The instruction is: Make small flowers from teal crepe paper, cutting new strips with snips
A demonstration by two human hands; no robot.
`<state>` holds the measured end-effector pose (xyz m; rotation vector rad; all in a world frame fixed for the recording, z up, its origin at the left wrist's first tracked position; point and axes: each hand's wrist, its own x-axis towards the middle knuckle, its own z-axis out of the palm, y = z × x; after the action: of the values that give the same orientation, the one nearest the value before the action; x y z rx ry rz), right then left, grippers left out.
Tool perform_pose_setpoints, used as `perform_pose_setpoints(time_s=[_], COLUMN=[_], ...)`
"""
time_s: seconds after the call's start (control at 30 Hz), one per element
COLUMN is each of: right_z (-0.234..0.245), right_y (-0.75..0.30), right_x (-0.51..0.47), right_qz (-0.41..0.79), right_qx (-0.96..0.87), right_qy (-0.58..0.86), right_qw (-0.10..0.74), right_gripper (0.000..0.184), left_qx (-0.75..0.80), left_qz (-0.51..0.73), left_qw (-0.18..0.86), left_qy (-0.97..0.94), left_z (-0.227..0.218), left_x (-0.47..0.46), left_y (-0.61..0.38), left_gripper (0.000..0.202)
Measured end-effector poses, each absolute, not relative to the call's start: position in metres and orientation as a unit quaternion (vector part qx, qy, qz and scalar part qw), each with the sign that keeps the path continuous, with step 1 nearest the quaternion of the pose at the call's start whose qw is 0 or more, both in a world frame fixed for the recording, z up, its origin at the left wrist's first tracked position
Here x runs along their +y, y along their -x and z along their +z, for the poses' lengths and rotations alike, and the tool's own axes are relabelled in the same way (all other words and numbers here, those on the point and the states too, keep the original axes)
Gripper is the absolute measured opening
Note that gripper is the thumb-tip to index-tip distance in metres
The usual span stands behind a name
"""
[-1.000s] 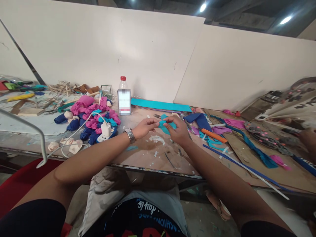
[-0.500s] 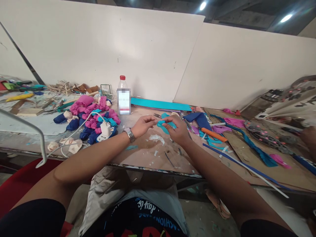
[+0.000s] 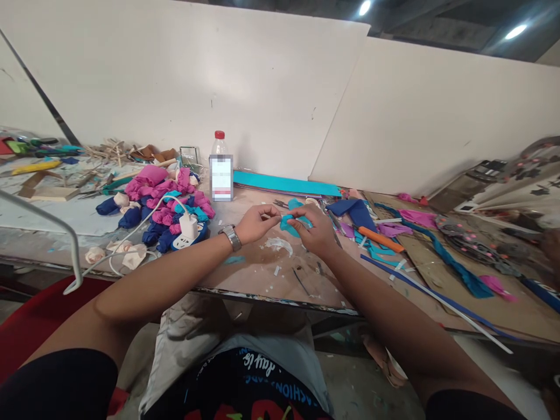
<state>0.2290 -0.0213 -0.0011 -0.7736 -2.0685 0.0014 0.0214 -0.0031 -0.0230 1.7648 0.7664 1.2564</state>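
Observation:
Above the middle of the table, my right hand pinches a crumpled piece of turquoise crepe paper between thumb and fingers. Part of the paper shows behind the fingers. Close by its left end, my left hand is closed, thumb against fingertips. What lies in that pinch is too small to make out. A metal-band watch is on my left wrist. Beneath the hands, a whitish smear and small scraps mark the tabletop.
Left of my hands lies a heap of pink, blue and turquoise crepe-paper bundles, with a white plug in a power strip. A red-capped bottle stands behind a phone. An orange-handled tool and paper strips lie right.
The fingers of my left hand have shifted slightly and look a little more curled. My right hand keeps its hold on the turquoise crepe paper. The view has moved slightly.

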Motion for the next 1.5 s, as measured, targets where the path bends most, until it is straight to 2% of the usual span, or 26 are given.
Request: perform_pose_setpoints(time_s=[0.23,0.57,0.8,1.03,1.3,1.5], right_z=[-0.003,-0.003,-0.004,-0.005,-0.006,-0.005], right_y=[-0.228,-0.229,-0.228,-0.228,-0.229,-0.229], right_x=[-0.021,-0.020,-0.019,-0.019,-0.018,-0.018], right_qz=[-0.007,0.004,0.006,0.005,-0.004,-0.003], right_qx=[-0.836,-0.823,-0.823,-0.827,-0.827,-0.820], right_qy=[0.317,0.326,0.345,0.346,0.333,0.347], right_qw=[0.448,0.465,0.451,0.443,0.453,0.456], right_gripper=[0.020,0.025,0.031,0.031,0.029,0.031], left_qx=[0.304,0.326,0.349,0.368,0.360,0.338], left_qz=[0.492,0.489,0.503,0.490,0.481,0.492], left_qw=[0.390,0.413,0.345,0.327,0.344,0.402], left_qy=[-0.717,-0.696,-0.711,-0.719,-0.722,-0.694], left_z=[-0.027,-0.031,-0.024,-0.029,-0.029,-0.027], left_x=[0.001,0.005,-0.004,-0.002,-0.004,-0.001], left_y=[-0.022,-0.022,-0.022,-0.021,-0.023,-0.022], left_gripper=[0.019,0.018,0.020,0.017,0.018,0.021])
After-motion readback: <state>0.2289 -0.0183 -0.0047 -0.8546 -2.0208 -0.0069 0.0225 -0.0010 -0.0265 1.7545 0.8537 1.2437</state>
